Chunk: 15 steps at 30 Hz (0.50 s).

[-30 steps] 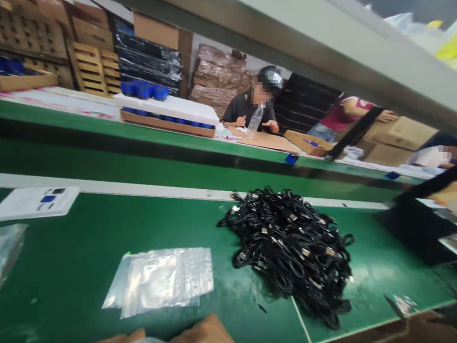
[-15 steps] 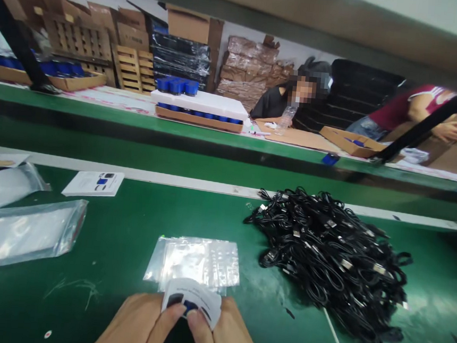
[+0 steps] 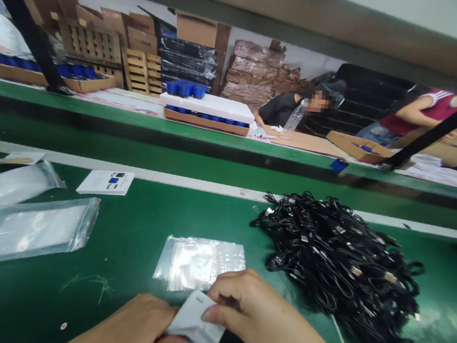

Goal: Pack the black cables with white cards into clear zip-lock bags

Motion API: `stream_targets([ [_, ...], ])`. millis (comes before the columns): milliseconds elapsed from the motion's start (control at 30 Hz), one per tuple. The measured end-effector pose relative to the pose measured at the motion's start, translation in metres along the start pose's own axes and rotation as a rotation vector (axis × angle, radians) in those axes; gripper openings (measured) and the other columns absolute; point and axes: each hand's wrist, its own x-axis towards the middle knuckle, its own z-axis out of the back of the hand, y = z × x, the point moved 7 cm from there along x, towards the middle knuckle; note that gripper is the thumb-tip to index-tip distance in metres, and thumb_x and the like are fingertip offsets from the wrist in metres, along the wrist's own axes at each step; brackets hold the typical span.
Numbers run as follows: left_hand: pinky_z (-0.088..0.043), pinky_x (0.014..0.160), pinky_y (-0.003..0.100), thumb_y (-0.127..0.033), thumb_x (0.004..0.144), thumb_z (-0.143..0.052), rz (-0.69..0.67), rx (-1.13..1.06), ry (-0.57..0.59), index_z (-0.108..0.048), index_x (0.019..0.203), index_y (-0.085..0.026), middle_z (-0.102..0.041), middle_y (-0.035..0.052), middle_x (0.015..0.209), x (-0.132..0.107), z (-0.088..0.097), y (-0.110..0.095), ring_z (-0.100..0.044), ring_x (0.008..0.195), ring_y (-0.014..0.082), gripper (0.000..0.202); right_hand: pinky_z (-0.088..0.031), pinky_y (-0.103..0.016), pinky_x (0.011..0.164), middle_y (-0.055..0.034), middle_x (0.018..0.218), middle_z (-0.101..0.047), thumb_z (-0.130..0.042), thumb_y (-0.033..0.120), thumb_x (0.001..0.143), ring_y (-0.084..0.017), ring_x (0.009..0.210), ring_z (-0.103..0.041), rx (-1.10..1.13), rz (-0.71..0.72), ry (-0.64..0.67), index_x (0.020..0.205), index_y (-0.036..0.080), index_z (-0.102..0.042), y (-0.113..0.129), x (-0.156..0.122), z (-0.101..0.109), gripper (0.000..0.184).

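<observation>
A white printed booklet (image 3: pixel 190 312) is bent between my two hands at the bottom centre. My left hand (image 3: pixel 137 323) is closed around its left side, with the thumb near the lower fold. At its upper right edge, the thumb and curled fingers of my right hand (image 3: pixel 254 312) pinch the paper. Just beyond lie clear plastic zip bags (image 3: pixel 194 262), overlapping flat on the green table (image 3: pixel 124 269). Farther left, a small stack of white booklets (image 3: pixel 105 182) shows dark and blue pictures on its cover.
A large heap of black USB cables (image 3: pixel 339 272) covers the right side. Long clear plastic packets (image 3: pixel 35 229) lie at the left. Behind, a raised shelf bears a tray of blue items (image 3: pixel 205 116) and a plastic bottle (image 3: pixel 293 121); two people are beyond it.
My right hand has shifted from beside the left hand to the booklet's upper right edge. The booklet has turned and dipped lower, its printed pictures now out of sight. The view has swung slightly left.
</observation>
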Motion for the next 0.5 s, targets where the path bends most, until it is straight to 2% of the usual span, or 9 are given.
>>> stream_targets([
  [33,-0.043,0.061,0.021,-0.049,0.087,-0.045,0.018,-0.016,-0.001,-0.059,0.065,-0.023,-0.063,-0.0022,0.064,0.002,0.002,0.003,-0.057,0.062,0.0153,0.036,-0.03,-0.022,0.051,0.007,0.055,-0.048,-0.068,0.019,0.079,-0.009,0.054,-0.043,0.008,-0.037,-0.024,0.059,0.018,-0.059,-0.005,0.006,0.004,0.022],
  [100,-0.04,0.06,0.021,-0.049,0.092,-0.033,0.066,-0.084,-0.022,-0.057,0.073,-0.022,-0.057,-0.004,0.06,0.005,0.007,0.01,-0.054,0.06,0.0137,0.041,-0.029,-0.021,0.048,0.008,0.053,-0.044,-0.066,0.015,0.078,-0.008,0.051,-0.04,0.09,-0.15,-0.111,0.056,0.017,-0.053,-0.022,0.021,0.018,0.025],
  [200,-0.039,0.062,0.022,-0.051,0.094,-0.026,0.137,-0.201,-0.048,-0.056,0.084,-0.02,-0.051,-0.0056,0.058,0.007,0.013,0.02,-0.051,0.059,0.0131,0.044,-0.039,-0.02,0.048,0.0075,0.055,-0.047,-0.056,0.016,0.088,-0.007,0.048,-0.046,0.166,-0.296,-0.229,0.069,0.016,-0.055,-0.054,0.049,0.042,0.019],
  [233,-0.039,0.062,0.022,-0.052,0.093,-0.028,0.148,-0.209,-0.043,-0.056,0.085,-0.02,-0.05,-0.0057,0.058,0.007,0.012,0.022,-0.051,0.059,0.0131,0.043,-0.043,-0.02,0.05,0.0063,0.059,-0.051,-0.054,0.017,0.091,-0.008,0.05,-0.05,0.165,-0.338,-0.26,0.075,0.014,-0.057,-0.064,0.058,0.049,0.017],
  [300,-0.038,0.06,0.022,-0.05,0.092,-0.032,0.14,-0.179,-0.004,-0.056,0.082,-0.019,-0.051,-0.0054,0.058,0.006,0.007,0.022,-0.05,0.059,0.0131,0.04,-0.052,-0.025,0.058,0.0004,0.08,-0.062,-0.055,0.024,0.094,-0.011,0.063,-0.06,0.151,-0.414,-0.298,0.094,0.013,-0.061,-0.08,0.076,0.058,0.013],
  [367,-0.038,0.059,0.021,-0.046,0.091,-0.035,0.115,-0.138,0.05,-0.055,0.079,-0.02,-0.053,-0.0051,0.058,0.004,-0.001,0.022,-0.052,0.059,0.0127,0.035,-0.055,-0.033,0.068,-0.0047,0.102,-0.064,-0.056,0.029,0.093,-0.016,0.079,-0.065,0.119,-0.473,-0.317,0.109,0.014,-0.059,-0.092,0.087,0.062,0.022],
  [500,-0.038,0.06,0.019,-0.037,0.09,-0.039,0.101,-0.063,0.089,-0.055,0.074,-0.02,-0.055,-0.0043,0.062,-0.002,-0.008,0.023,-0.054,0.063,0.0124,0.028,-0.055,-0.038,0.075,-0.007,0.112,-0.062,-0.057,0.03,0.093,-0.019,0.09,-0.064,-0.016,-0.532,-0.345,0.116,0.016,-0.057,-0.1,0.094,0.063,0.027],
])
